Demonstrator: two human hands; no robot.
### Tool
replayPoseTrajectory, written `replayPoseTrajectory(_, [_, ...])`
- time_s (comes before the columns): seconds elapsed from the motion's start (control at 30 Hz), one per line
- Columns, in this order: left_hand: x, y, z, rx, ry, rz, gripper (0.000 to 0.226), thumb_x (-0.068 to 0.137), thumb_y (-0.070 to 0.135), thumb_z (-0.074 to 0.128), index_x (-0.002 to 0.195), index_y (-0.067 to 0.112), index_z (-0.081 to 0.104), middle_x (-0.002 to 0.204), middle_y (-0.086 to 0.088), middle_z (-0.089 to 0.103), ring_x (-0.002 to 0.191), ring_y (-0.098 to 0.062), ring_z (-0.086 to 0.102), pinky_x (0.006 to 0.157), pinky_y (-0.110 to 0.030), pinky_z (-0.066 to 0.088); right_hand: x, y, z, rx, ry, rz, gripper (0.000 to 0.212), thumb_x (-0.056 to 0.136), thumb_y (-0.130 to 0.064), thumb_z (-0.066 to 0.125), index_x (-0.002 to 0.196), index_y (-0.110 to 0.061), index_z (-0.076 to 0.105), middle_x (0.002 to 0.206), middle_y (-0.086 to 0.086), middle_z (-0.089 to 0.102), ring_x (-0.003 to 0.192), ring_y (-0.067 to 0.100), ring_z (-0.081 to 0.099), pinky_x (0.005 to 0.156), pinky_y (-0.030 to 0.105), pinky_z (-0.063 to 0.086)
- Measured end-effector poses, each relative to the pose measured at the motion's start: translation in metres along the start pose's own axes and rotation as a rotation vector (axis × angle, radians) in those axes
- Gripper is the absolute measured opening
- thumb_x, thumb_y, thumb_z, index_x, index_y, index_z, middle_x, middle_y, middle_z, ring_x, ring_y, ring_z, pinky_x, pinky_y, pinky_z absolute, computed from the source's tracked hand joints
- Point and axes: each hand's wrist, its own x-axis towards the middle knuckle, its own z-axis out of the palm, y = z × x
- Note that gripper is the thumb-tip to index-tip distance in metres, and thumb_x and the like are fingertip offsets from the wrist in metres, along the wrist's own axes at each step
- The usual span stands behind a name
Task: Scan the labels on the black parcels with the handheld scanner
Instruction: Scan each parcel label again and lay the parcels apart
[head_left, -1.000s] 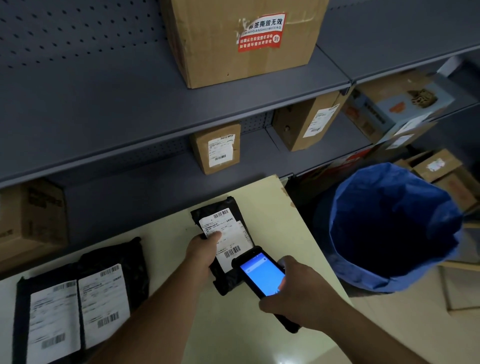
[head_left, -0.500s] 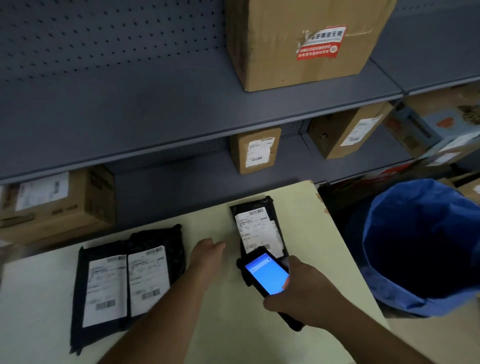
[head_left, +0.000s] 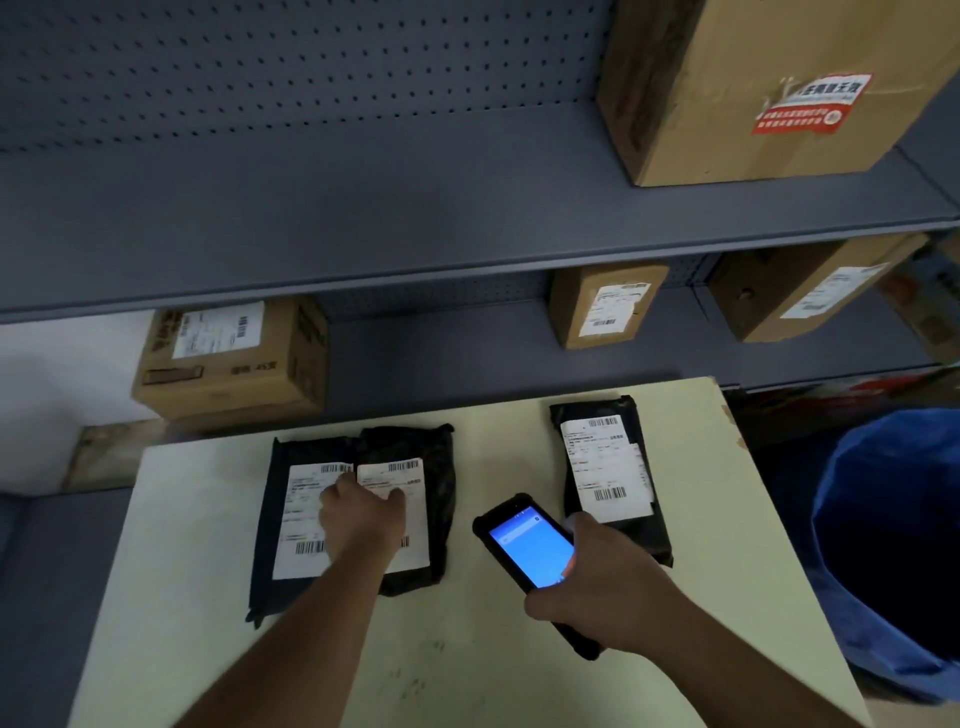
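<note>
Three black parcels lie flat on the pale table (head_left: 467, 649) in front of me, each with a white label facing up. Two of them sit side by side toward the left, touching or slightly overlapping: the left parcel (head_left: 275, 519) and the middle parcel (head_left: 439, 467). My left hand (head_left: 361, 514) rests palm down across the seam between their labels, fingers spread loosely over the paper, pressing rather than gripping anything. It covers part of both labels, though the barcodes along their top edges stay clear.

Well apart to the right lies the third parcel (head_left: 613, 467), its label (head_left: 605, 467) fully showing with a barcode at the top and another near the bottom. My right hand (head_left: 608, 587) is wrapped around the handheld scanner (head_left: 530, 545), holding it tilted above the table between the middle parcel and the right one. Its screen glows blue and faces up at me, and its top end points toward the shelving; my knuckles overlap the near corner of the third parcel.

Behind the table stands grey metal shelving (head_left: 415, 208) carrying several cardboard boxes: a large box (head_left: 727, 78) with a red sticker on the upper shelf, and three smaller ones below, among them a squat box (head_left: 234, 358) at the left. A blue bin (head_left: 893, 545) stands just beside the table's right edge
</note>
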Motion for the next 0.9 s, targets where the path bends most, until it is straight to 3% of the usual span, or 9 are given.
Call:
replayPoseTrajectory(0.13, [0.008, -0.017, -0.002, 0.073, -0.064, -0.042, 0.079, 0.090, 0.043, 0.072, 0.152, 0.004, 0.042, 0.149, -0.022, 0.047, 0.135, -0.044, 0.048, 0.109, -0.058, 0.044, 0.001, -0.005, 0.011, 0.006, -0.010, 0.011, 0.057, 0.069, -0.039, 0.082, 0.113, -0.024, 0.049, 0.097, -0.002, 0.061, 0.086, 0.014, 0.066, 0.066, 0.027, 0.053])
replayPoseTrajectory(0.3, [0.008, -0.016, 0.004, 0.137, -0.115, -0.033, 0.094, 0.091, 0.046, 0.069, 0.162, 0.002, 0.025, 0.158, -0.020, 0.040, 0.141, -0.042, 0.043, 0.111, -0.056, 0.042, 0.001, -0.007, 0.017, 0.005, -0.020, 0.024, 0.059, 0.069, -0.038, 0.081, 0.116, -0.024, 0.049, 0.098, -0.001, 0.061, 0.088, 0.016, 0.067, 0.068, 0.030, 0.056])
replayPoseTrajectory(0.43, [0.006, -0.011, 0.013, 0.162, -0.120, -0.010, 0.081, 0.087, 0.051, 0.071, 0.148, 0.006, 0.044, 0.151, -0.017, 0.047, 0.136, -0.039, 0.048, 0.107, -0.053, 0.047, 0.001, -0.005, 0.016, 0.015, -0.012, 0.036, 0.051, 0.070, -0.037, 0.080, 0.107, -0.024, 0.049, 0.093, -0.003, 0.059, 0.081, 0.013, 0.063, 0.063, 0.026, 0.050])
replayPoseTrajectory(0.57, [0.008, -0.005, 0.022, 0.143, -0.156, -0.031, 0.097, 0.080, 0.063, 0.074, 0.151, 0.006, 0.040, 0.152, -0.018, 0.047, 0.139, -0.038, 0.048, 0.107, -0.052, 0.048, 0.003, -0.003, 0.014, 0.040, -0.018, 0.045, 0.048, 0.069, -0.037, 0.080, 0.103, -0.026, 0.047, 0.093, -0.002, 0.058, 0.077, 0.015, 0.060, 0.060, 0.024, 0.047])
replayPoseTrajectory(0.67, [0.013, 0.001, 0.027, 0.006, -0.237, -0.080, 0.115, 0.055, 0.074, 0.075, 0.146, 0.010, 0.047, 0.135, -0.013, 0.061, 0.116, -0.035, 0.064, 0.096, -0.047, 0.057, 0.005, 0.002, 0.011, 0.075, -0.017, 0.071, 0.051, 0.067, -0.037, 0.079, 0.106, -0.026, 0.048, 0.095, 0.000, 0.061, 0.073, 0.017, 0.061, 0.060, 0.027, 0.050])
replayPoseTrajectory(0.73, [0.015, 0.003, 0.030, -0.057, -0.279, -0.105, 0.109, 0.055, 0.066, 0.083, 0.143, 0.010, 0.049, 0.124, -0.010, 0.064, 0.095, -0.029, 0.067, 0.081, -0.039, 0.060, 0.007, 0.006, 0.009, 0.081, -0.013, 0.091, 0.054, 0.065, -0.038, 0.078, 0.109, -0.026, 0.049, 0.095, 0.000, 0.063, 0.072, 0.017, 0.062, 0.061, 0.028, 0.051])
replayPoseTrajectory(0.9, [0.021, 0.000, 0.044, -0.024, -0.269, -0.125, 0.121, 0.047, 0.057, 0.093, 0.146, 0.011, 0.040, 0.138, -0.016, 0.057, 0.115, -0.039, 0.064, 0.089, -0.050, 0.062, 0.008, 0.013, 0.008, 0.077, -0.020, 0.108, 0.056, 0.064, -0.040, 0.076, 0.111, -0.025, 0.049, 0.092, -0.001, 0.063, 0.070, 0.016, 0.062, 0.061, 0.029, 0.050])
